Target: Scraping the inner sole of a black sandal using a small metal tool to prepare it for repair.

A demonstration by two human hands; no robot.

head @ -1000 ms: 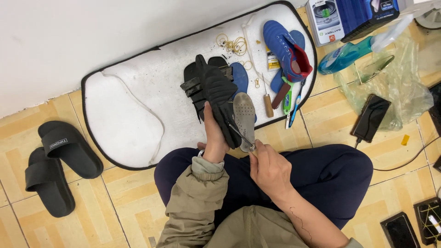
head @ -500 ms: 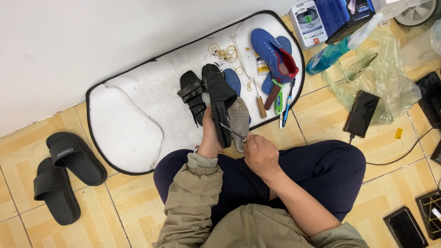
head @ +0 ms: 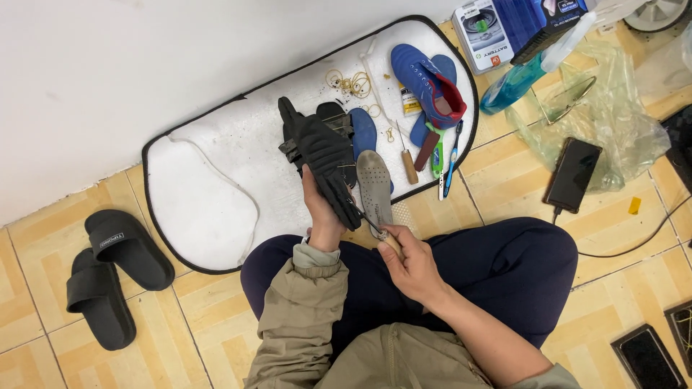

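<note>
Black sandal [head: 322, 155] gripped sole-up in the left hand [head: 322, 212], fingers wrapped round its near end, raised above the white mat [head: 209, 187] on the tiled floor [head: 216, 317]. Right hand [head: 411, 266] closed round the wooden handle of an awl [head: 375, 225], metal tip pressed against the sandal's edge. Grey insole [head: 375, 184] resting just right of the sandal, touching the awl's shaft or lying close behind it; cannot tell which.

Compared with a second ago: sandal tilted further up and away from the lap, awl tip now meeting the edge instead of hovering beside it, right hand drawn slightly nearer the body. Judged from that: piercing or prying at the sole edge under way, not yet finished. Second black sandal [head: 339, 119] lying on the mat behind the held one, apparently unmoved. View also shifted a little, mat sitting more to the left than before.

Far right on the mat: blue shoe [head: 425, 83] with red lining, blue insole [head: 362, 130], rubber bands [head: 353, 83], spare awl [head: 407, 162], green toothbrush [head: 437, 155]. Off the mat to the right: blue spray bottle [head: 515, 83], phone [head: 573, 173] on a charging cable, crumpled plastic bag [head: 620, 122]. Near left: pair of black slides [head: 112, 274].
</note>
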